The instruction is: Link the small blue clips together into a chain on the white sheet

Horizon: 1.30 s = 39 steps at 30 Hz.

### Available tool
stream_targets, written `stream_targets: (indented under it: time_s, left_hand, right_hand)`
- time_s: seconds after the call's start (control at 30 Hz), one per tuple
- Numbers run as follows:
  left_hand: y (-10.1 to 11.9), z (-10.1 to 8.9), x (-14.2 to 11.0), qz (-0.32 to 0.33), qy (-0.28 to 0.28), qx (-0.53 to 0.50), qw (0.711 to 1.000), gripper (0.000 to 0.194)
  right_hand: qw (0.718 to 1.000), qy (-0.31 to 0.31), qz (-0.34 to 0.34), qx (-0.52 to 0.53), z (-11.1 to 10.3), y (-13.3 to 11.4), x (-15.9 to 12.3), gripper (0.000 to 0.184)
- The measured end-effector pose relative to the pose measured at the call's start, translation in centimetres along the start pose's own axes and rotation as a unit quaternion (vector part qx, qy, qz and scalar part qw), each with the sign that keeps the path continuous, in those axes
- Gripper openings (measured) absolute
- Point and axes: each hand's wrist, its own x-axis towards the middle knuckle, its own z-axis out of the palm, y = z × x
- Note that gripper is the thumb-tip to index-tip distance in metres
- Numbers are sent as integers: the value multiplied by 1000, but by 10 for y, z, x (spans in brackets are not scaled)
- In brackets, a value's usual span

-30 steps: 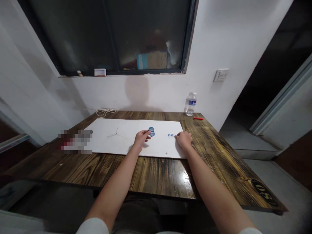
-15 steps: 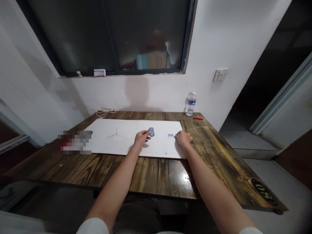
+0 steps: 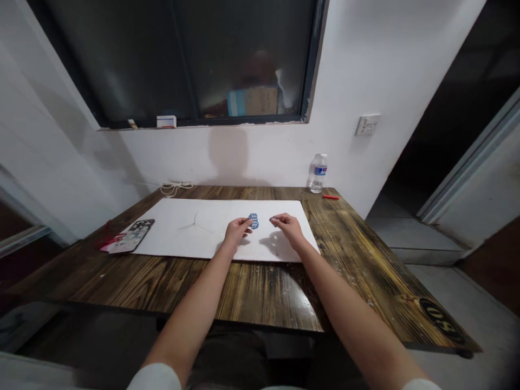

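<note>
My left hand (image 3: 236, 231) is closed in a pinch on a small blue and pale stacked-bar piece (image 3: 254, 221), held just above the white board (image 3: 227, 208). A short gap to the right of it, my right hand (image 3: 287, 227) is closed too, thumb and forefinger pressed on a small bluish piece (image 3: 273, 219). Most of that second piece is behind the fingertips, and its exact kind is too small to tell. The right hand casts a shadow on the board.
Thin dark lines (image 3: 194, 222) mark the board's left half. A dark patterned phone-like object (image 3: 140, 234) overlaps its left end. At the back of the wooden table (image 3: 260, 292) are a coiled white cable (image 3: 174, 187), a water bottle (image 3: 318, 174) and a red stick-like object (image 3: 330, 197).
My right hand has moved left and lifted from the board's right edge. The small blue piece that lay there no longer shows on the board. My left hand has hardly moved.
</note>
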Motion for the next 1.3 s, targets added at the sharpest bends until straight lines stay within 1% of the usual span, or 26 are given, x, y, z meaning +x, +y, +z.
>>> stream_targets:
  time_s: [0.07,0.13,0.27,0.43,0.63,0.9,1.03,1.1,1.17,1.27,1.3]
  left_hand:
    - [1,1,-1,3,-4,3,1000,38]
    - [3,1,-3,7,-8,6,1000,37]
    - [5,3,-7,19,-23,15,999,38]
    - [7,5,-10,31,-46,26,998,37]
    - [7,5,-10,47,-83,58,994,37]
    - [6,4,-8,59,-138,107,983,42]
    - [10,5,-12,64,-150,112,980,40]
    - [11,6,-12,66,-148,111,980,38]
    - [9,7,-12,65,-141,111,982,37]
    - [6,7,-8,65,-122,106,985,37]
    - [5,7,-7,65,-112,102,986,37]
  right_hand:
    - [997,-37,21,65,7,-5,-5,33]
    - [993,-58,35,99,11,-8,-8,34]
    - [990,-78,34,114,16,-7,-11,36]
    - [994,-78,39,62,20,0,-11,34]
    - [998,-55,13,-32,23,7,-11,30]
    - [996,-50,14,-70,19,11,-10,32]
    - [997,-50,18,-53,17,6,-9,35]
    - [999,-20,12,-38,12,5,-6,39]
    - [999,40,-2,-28,3,7,-1,43]
    - [987,143,4,-68,-19,15,8,50]
    - [981,167,8,-95,-27,18,11,51]
